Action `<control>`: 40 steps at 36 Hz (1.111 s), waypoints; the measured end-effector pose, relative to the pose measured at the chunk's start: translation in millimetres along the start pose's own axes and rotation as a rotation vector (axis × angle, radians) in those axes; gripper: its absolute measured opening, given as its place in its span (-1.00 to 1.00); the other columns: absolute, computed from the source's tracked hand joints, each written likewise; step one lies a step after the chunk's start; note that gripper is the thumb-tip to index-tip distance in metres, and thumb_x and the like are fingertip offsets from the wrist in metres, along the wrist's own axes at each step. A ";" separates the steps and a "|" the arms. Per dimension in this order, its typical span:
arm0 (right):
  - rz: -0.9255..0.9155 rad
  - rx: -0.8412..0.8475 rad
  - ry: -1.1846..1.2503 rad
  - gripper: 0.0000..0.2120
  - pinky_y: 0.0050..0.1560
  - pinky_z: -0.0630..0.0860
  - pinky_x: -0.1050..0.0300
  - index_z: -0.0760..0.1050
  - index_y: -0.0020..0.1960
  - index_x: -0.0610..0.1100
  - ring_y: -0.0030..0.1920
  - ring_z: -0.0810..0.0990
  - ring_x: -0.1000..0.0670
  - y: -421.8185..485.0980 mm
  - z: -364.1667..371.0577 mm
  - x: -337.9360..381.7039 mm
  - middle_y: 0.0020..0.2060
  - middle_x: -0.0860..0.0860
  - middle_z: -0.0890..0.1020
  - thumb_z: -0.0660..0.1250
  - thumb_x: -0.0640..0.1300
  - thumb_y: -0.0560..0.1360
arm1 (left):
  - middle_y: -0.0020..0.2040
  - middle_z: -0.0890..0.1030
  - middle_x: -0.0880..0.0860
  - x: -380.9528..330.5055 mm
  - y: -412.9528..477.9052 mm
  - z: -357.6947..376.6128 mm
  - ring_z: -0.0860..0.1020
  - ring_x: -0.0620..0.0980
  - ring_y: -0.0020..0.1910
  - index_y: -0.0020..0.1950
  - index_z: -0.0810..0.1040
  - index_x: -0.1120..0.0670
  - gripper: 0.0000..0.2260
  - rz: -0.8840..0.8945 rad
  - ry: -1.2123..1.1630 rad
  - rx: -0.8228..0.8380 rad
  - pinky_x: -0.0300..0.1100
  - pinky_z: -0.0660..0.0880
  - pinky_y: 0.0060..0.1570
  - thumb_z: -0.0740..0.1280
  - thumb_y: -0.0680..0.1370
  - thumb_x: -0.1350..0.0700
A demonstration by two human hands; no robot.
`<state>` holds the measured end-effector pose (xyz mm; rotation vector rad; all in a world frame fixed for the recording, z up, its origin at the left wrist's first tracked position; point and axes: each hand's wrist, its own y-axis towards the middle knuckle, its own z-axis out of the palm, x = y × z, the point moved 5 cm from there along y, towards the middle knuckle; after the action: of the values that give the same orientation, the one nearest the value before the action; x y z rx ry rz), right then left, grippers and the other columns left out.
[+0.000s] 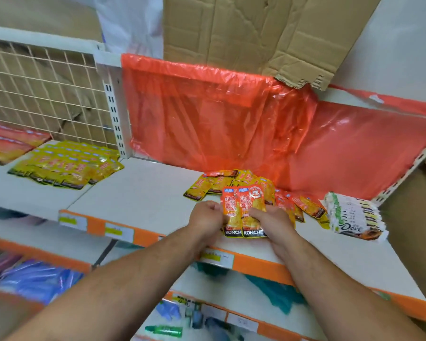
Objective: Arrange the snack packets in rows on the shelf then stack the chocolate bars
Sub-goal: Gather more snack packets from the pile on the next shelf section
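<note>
Two packets (242,212) held upright just left of bars (352,217). Left edge pinched by curled left hand (207,215); lower right side gripped by right hand (271,219). Judged light, floppy, slick foil; sealed edges best pinched. Loose pile (221,179) left of bars, behind.

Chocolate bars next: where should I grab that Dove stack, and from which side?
Take the Dove stack across its short width near the front end, coming from the shelf edge with the right hand once it drops its packets. The bars are fanned, so squeeze the long edges; loose packets crowd its left.
</note>
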<state>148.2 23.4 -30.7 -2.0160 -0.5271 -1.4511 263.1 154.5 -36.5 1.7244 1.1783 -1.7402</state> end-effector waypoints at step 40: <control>-0.141 0.567 -0.135 -0.96 -0.08 0.60 -0.08 0.60 -0.13 -0.24 -0.20 0.63 -0.14 -109.3 419.5 74.1 -0.10 -0.28 0.70 0.42 -0.33 0.48 | -0.38 0.49 0.04 87.7 -99.5 -441.8 0.31 -0.14 -0.54 -0.27 0.52 0.15 -0.83 -0.030 -0.127 -0.581 -0.33 0.21 -0.58 0.38 0.46 0.35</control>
<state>401.9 382.7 -30.9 -1.6460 -1.0273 -1.0815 436.6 581.9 -36.5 1.2359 1.4710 -1.3160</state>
